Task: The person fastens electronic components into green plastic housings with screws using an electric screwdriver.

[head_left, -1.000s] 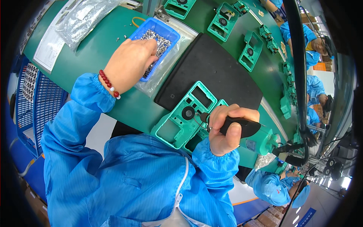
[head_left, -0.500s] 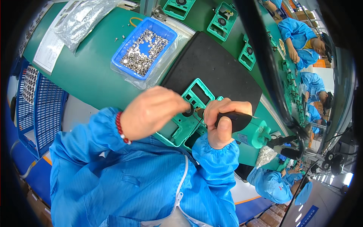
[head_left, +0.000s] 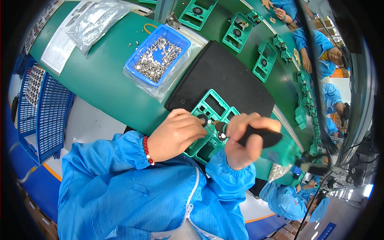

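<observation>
Green frame [head_left: 208, 120] lies under left fingers [head_left: 196, 124], touching.

Left hand [head_left: 176, 136] pressing fingertips on green plastic frame [head_left: 210, 120] atop black mat [head_left: 224, 76]. Right hand [head_left: 242, 140] wrapped round black electric screwdriver [head_left: 256, 136], tip down at frame. At eleven o'clock, blue tray of silver screws [head_left: 158, 54] on green surface [head_left: 104, 84]. More frames toward one o'clock.

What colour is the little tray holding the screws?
Blue; the tray of silver screws shows clearly in the head view.
</observation>
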The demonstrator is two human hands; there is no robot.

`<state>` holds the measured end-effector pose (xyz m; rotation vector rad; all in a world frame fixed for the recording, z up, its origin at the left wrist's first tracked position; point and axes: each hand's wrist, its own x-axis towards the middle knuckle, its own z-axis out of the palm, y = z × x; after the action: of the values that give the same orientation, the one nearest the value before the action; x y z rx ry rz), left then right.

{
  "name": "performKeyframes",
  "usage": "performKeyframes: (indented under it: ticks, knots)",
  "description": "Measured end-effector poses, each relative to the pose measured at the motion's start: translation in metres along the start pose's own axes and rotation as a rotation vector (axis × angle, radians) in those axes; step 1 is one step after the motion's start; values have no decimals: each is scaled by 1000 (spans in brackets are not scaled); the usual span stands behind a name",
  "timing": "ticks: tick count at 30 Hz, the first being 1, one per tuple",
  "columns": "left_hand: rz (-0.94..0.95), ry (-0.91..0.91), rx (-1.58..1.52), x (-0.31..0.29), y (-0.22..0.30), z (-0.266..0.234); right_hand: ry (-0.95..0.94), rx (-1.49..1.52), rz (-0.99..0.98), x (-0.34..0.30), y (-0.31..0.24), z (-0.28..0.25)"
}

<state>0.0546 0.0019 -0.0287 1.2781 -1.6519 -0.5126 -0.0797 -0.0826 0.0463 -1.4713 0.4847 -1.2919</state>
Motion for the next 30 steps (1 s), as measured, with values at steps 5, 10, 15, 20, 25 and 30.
performKeyframes:
  ticks: [5,10,15,20,25,30]
  knots:
    - [-53,89,-98,5,4,-14,-66,163,-89,-11,-23,-5]
    - [-76,97,-279,3,5,-7,-234,226,-103,-10,-30,-5]
    - [-31,87,-301,1,5,-8,-287,277,-78,-12,-31,-6]
    - [36,100,-247,-2,7,-9,-321,242,-54,-12,-33,-5]
    - [182,86,-73,-3,12,-13,-358,217,-65,-13,-34,-3]
    - [215,32,71,0,21,-20,-337,215,-74,-15,-29,0]
